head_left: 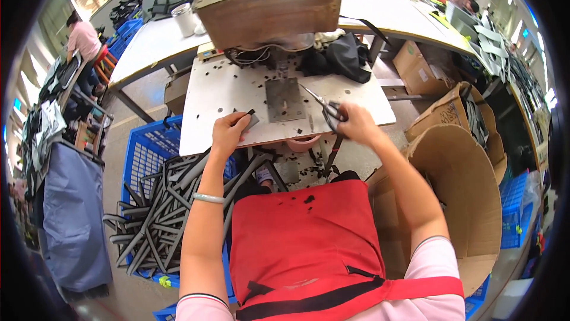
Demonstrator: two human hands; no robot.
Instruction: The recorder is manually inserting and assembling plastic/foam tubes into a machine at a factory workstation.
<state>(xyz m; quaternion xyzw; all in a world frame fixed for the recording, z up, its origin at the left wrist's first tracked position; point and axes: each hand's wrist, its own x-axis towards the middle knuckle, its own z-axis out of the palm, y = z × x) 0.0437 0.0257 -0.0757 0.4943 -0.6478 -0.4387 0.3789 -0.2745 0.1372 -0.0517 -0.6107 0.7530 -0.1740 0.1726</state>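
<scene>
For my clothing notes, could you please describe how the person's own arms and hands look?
Both the left hand and right hand are ungloved. A pale bangle circles the left forearm. The short sleeves are light pink, with dark-striped edges.

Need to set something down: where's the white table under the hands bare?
Left of the left hand and right of the right hand, by edges of the white table. Crowded: around the grey rectangular metal plate; the back, with crumpled black fabric.

crate left of scissors
</scene>
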